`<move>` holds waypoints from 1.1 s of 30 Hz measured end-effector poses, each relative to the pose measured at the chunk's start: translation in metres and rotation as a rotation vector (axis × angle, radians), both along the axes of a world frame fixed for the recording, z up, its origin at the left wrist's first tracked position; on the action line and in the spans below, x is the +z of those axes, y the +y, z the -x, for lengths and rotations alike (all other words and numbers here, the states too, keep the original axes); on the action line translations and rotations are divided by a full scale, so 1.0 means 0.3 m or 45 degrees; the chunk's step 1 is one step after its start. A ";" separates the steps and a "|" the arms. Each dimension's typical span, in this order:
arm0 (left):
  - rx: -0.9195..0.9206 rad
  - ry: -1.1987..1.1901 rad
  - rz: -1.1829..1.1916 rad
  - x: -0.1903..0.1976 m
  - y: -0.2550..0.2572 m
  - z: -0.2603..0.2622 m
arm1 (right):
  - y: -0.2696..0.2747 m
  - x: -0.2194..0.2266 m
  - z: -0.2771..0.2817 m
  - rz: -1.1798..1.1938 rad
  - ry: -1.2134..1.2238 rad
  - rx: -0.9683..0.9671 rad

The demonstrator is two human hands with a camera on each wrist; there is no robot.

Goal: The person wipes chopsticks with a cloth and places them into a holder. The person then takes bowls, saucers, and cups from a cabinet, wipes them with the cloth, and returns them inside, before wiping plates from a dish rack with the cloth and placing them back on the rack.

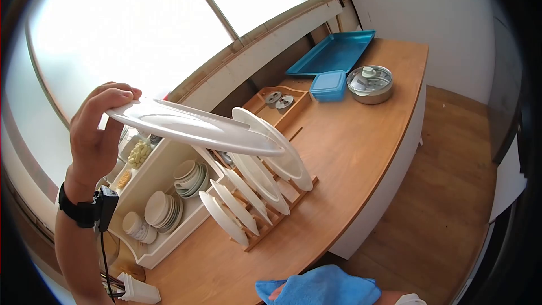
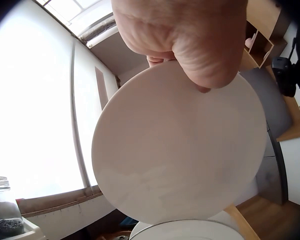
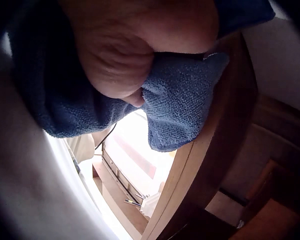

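My left hand (image 1: 99,127) grips a large white plate (image 1: 197,127) by its rim, thumb on one face. The plate is raised and tilted over a wooden dish rack (image 1: 252,243), and its far end overlaps the standing plates in the head view. In the left wrist view the broad face of this plate (image 2: 180,145) fills the middle. Several white plates (image 1: 224,220) stand upright in the rack's slots. Low at the front, my right hand (image 3: 125,47) holds a blue cloth (image 1: 324,285); its fingers are mostly hidden by the cloth.
Left of the rack, a cream cabinet (image 1: 195,214) holds stacked bowls and small plates. Farther back on the wooden counter (image 1: 361,135) are a wooden tray (image 1: 305,101), a lidded blue box (image 1: 328,86), a glass-lidded pot (image 1: 370,93) and a blue tray (image 1: 339,53). A window lines the left side.
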State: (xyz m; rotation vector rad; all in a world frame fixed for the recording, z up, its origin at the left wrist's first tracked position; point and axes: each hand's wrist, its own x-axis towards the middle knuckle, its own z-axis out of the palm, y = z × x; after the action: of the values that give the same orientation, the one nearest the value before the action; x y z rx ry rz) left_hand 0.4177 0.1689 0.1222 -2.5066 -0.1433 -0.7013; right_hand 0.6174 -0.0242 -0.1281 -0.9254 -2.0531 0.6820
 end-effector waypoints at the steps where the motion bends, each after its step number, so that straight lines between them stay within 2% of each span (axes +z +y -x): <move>1: 0.012 0.013 0.000 -0.005 0.007 -0.008 | 0.003 0.009 -0.006 0.056 -0.047 0.010; 3: 0.007 0.042 0.001 -0.015 0.031 -0.022 | 0.012 0.011 -0.014 0.116 -0.088 0.019; 6: -0.021 0.093 -0.006 -0.033 0.067 -0.053 | 0.025 0.010 -0.027 0.155 0.024 0.044; 9: -0.018 0.116 0.062 -0.054 0.094 -0.091 | 0.032 0.013 -0.034 0.243 -0.047 0.050; 11: -0.061 0.213 0.057 -0.065 0.119 -0.112 | 0.036 -0.010 -0.032 0.096 -0.043 0.009; 21: -0.113 0.446 0.052 -0.124 0.174 -0.192 | 0.089 -0.048 -0.057 0.152 -0.015 0.053; 33: -0.030 0.687 0.116 -0.229 0.245 -0.213 | 0.130 -0.075 -0.047 0.215 -0.016 0.171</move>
State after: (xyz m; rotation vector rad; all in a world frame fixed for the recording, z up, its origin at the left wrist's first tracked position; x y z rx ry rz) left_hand 0.4815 0.2425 0.0535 -2.6897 0.0512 -0.0093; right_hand 0.6314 0.0149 -0.1506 -0.8929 -2.1070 0.9358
